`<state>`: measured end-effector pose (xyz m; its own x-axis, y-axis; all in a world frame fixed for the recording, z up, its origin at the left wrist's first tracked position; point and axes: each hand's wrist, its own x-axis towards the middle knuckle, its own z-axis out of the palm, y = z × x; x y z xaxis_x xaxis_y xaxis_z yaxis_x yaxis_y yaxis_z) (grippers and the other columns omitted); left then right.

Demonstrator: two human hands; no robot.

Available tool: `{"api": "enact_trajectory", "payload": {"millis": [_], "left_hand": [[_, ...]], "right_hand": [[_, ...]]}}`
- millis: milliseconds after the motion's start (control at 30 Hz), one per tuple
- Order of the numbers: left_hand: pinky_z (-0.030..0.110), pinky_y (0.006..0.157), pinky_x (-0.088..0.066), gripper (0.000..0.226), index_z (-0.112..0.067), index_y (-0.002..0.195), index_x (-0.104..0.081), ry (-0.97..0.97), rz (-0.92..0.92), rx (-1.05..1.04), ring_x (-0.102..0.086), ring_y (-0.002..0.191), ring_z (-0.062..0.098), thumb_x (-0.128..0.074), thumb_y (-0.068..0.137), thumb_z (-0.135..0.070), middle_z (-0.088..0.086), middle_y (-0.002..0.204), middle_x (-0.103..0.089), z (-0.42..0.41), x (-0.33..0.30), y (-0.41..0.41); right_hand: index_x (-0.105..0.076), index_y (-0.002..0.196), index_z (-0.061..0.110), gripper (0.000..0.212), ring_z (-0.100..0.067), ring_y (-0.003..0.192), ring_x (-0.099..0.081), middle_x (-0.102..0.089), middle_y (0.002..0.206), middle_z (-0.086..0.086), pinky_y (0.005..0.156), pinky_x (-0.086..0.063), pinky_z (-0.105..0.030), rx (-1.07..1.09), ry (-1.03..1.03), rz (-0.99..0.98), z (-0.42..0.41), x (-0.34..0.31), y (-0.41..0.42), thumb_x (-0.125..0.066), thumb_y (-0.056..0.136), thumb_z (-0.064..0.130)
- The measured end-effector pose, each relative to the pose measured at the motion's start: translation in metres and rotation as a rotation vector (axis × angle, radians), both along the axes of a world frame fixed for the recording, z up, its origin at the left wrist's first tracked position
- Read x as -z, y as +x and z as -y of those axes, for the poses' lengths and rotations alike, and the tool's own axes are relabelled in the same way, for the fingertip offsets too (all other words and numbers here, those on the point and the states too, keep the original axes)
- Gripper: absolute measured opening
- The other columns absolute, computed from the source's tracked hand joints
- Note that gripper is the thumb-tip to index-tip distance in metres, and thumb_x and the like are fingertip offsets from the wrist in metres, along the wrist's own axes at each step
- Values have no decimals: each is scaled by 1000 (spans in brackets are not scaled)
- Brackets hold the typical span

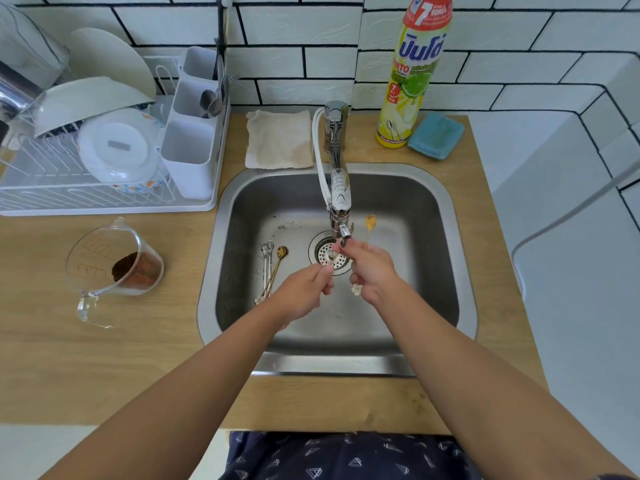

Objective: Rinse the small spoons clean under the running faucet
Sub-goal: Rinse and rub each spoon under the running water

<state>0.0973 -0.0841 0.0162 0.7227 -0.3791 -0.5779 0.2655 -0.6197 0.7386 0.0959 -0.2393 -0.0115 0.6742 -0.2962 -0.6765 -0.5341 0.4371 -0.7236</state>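
A chrome faucet (338, 188) reaches over the steel sink (440, 209). Just under its spout my right hand (370, 268) holds a thin gold spoon (370, 227), bowl up, with a white flower end sticking out below the palm. My left hand (304, 292) is closed on the handle of another small spoon whose tip lies under the spout, over the drain (323, 254). Several small spoons (273, 265), silver and gold, lie on the sink floor to the left of my left hand. The water stream is too thin to make out.
A glass measuring cup with brown powder (117, 271) lies tilted on the wooden counter at left. A white dish rack (104, 157) with bowls and a cutlery holder stands behind it. A beige cloth (277, 140), a dish soap bottle (414, 74) and a blue sponge (436, 135) sit behind the sink.
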Motion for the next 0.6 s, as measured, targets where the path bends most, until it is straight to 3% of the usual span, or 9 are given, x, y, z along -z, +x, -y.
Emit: {"api": "enact_trajectory", "payload": {"millis": [100, 233, 367, 433, 600], "left_hand": [[23, 55, -41, 34, -18, 91, -63, 119, 129, 54, -53, 54, 12, -36, 105, -34, -5, 74, -68, -2, 3, 6], [14, 43, -37, 35, -15, 83, -60, -5, 86, -49, -46, 44, 7, -38, 105, -30, -4, 65, -62, 3, 1, 11], [20, 46, -35, 32, -13, 82, -58, -146, -48, -119, -41, 48, 10, -39, 105, -25, -2, 61, -53, -1, 1, 8], [20, 46, -35, 32, -12, 81, -58, -154, -64, -117, -40, 49, 10, -40, 105, -25, -3, 59, -52, -3, 1, 6], [18, 44, -34, 33, -11, 84, -56, -161, -85, -144, -39, 47, 8, -37, 107, -25, 1, 63, -50, -5, 0, 6]], "right_hand": [[-80, 81, 17, 11, -8, 40, -21, -66, 82, -5, 38, -22, -23, 40, -18, -26, -6, 4, -6, -79, 88, 25], [-77, 90, 18, 9, -9, 42, -25, -53, 67, -4, 35, -23, -22, -48, 49, -24, -19, 8, -19, -82, 87, 25], [-76, 95, 13, 9, -5, 37, -26, -74, 80, -3, 34, -23, -20, 57, 89, 12, -9, 4, -10, -79, 89, 17], [-75, 91, 14, 3, -5, 37, -25, -75, 82, -1, 34, -22, -20, 107, 113, 16, -4, 2, -7, -77, 90, 16], [-78, 86, 17, 4, -5, 39, -27, -64, 72, 2, 36, -23, -20, -171, 47, 2, -17, 2, -14, -81, 87, 20]]}}
